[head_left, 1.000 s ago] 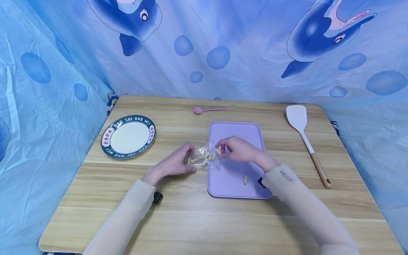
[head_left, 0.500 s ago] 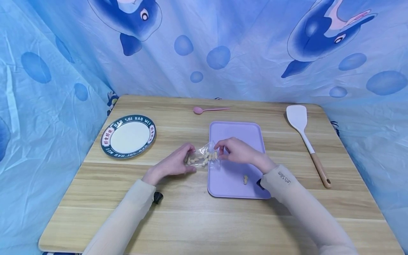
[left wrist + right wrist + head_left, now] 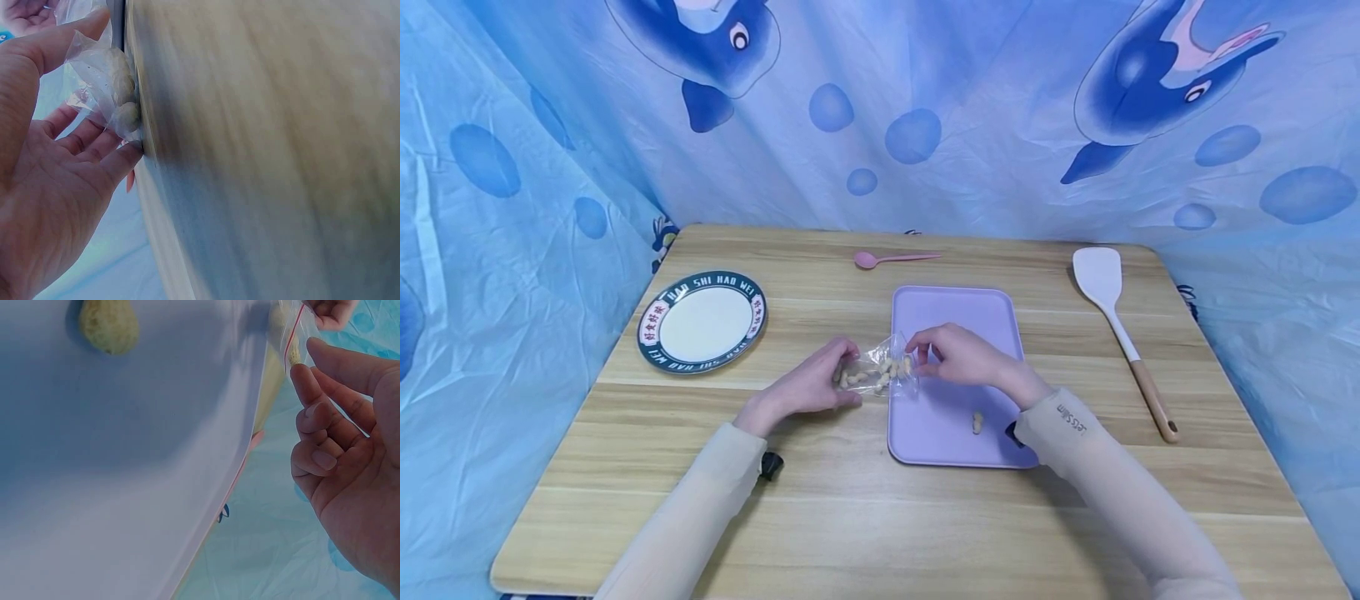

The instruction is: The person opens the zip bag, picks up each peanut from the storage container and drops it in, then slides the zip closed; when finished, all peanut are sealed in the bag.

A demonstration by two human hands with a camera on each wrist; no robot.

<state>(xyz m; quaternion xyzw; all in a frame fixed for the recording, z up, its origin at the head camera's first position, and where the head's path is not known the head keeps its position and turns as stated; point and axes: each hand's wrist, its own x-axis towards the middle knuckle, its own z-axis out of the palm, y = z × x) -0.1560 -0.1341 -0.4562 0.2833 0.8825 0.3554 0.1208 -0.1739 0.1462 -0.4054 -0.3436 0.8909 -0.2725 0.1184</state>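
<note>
A clear zip bag (image 3: 870,372) with several peanuts in it lies across the tray's left edge. My left hand (image 3: 812,379) holds the bag's closed end, thumb and fingers at opposite sides, also seen in the left wrist view. At the bag's mouth, with its red zip line, is my right hand (image 3: 955,354); the right wrist view shows thumb and index fingertips apart beside the plastic. A peanut (image 3: 295,355) sits just inside the mouth, by the index fingertip. One loose peanut (image 3: 977,423) lies on the purple tray (image 3: 955,304), below the right hand.
A green-rimmed white plate (image 3: 706,323) stands at the left. A pink spoon (image 3: 887,259) lies at the back, behind the tray. To the right lies a white spatula (image 3: 1108,300) with a wooden handle. A blue curtain (image 3: 880,125) hangs around the table.
One second ago my right hand pinched a peanut at the bag's mouth; now that peanut is inside the bag. The right hand has shifted slightly; the left hand has stayed in place.
</note>
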